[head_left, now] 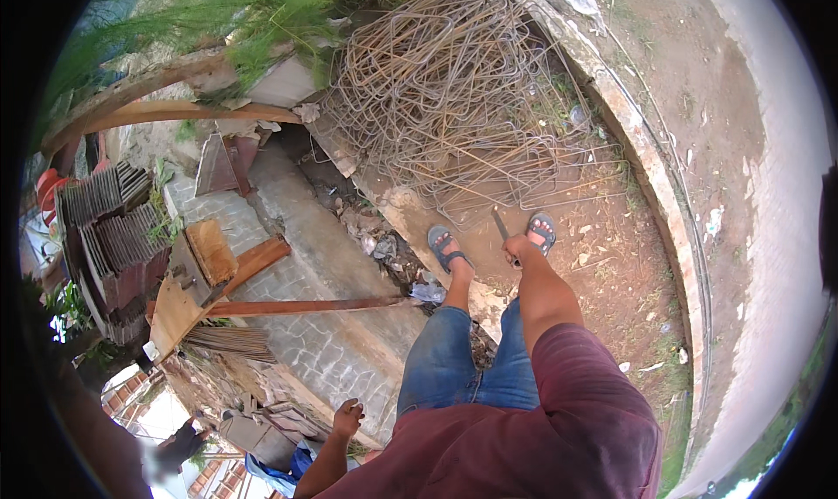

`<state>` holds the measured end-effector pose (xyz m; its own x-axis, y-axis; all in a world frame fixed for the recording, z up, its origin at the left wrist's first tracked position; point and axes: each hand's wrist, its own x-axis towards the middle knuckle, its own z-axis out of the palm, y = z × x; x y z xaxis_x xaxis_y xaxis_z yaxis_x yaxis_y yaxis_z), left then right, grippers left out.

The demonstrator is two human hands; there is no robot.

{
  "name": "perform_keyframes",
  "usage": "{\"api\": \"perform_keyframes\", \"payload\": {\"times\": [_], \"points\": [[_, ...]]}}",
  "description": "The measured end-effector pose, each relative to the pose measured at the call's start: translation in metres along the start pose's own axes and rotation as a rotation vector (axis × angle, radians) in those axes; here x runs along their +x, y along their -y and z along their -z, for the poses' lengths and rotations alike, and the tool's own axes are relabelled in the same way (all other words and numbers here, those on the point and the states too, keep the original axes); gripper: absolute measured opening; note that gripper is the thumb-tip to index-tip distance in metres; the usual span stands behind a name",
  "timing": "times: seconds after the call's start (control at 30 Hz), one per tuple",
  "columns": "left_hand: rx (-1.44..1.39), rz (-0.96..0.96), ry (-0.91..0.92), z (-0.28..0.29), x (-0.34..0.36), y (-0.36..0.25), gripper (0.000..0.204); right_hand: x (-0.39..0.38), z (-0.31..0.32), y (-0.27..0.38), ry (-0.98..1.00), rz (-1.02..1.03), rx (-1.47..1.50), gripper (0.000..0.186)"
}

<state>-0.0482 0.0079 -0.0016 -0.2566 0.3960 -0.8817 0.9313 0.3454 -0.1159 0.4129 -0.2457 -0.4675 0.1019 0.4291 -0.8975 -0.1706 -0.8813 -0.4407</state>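
My right hand (521, 250) is closed around a flat, grey, blade-like metal tool (500, 224). Its narrow end points up and left, over bare soil between my sandalled feet. I cannot make out the part inside my fist. Out to the left, my left hand (348, 418) hangs above the grey paving, fingers loosely curled and apart, and nothing shows in it. Just ahead of my feet lies a big tangled heap of bent steel rebar stirrups (454, 89), rusty brown and grey. Neither hand touches the heap.
A low concrete kerb (650, 163) curves along the right. On the left, a gutter with litter (375, 237) runs beside stone paving (327, 359). A wooden beam (305, 307), boards (209, 250) and stacked roof tiles (113, 211) stand farther left. Green branches (262, 27) overhang the top.
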Motion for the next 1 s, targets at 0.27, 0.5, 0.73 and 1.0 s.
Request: {"api": "perform_keyframes", "payload": {"times": [0.27, 0.5, 0.73, 1.0], "points": [[0.032, 0.1, 0.08, -0.033, -0.006, 0.003, 0.046, -0.083, 0.185, 0.106, -0.712, 0.047, 0.603, 0.011], [-0.114, -0.089, 0.138, -0.044, 0.029, -0.077, 0.045, -0.142, 0.302, 0.111, -0.49, 0.032, -0.415, 0.025], [-0.055, -0.107, 0.192, -0.064, 0.032, -0.114, 0.047, -0.129, 0.03, 0.006, -0.36, -0.307, 0.447, 0.016], [0.055, 0.03, 0.095, -0.043, 0.026, -0.082, 0.044, 0.022, -0.017, 0.058, -0.136, -0.394, 1.415, 0.017]]}}
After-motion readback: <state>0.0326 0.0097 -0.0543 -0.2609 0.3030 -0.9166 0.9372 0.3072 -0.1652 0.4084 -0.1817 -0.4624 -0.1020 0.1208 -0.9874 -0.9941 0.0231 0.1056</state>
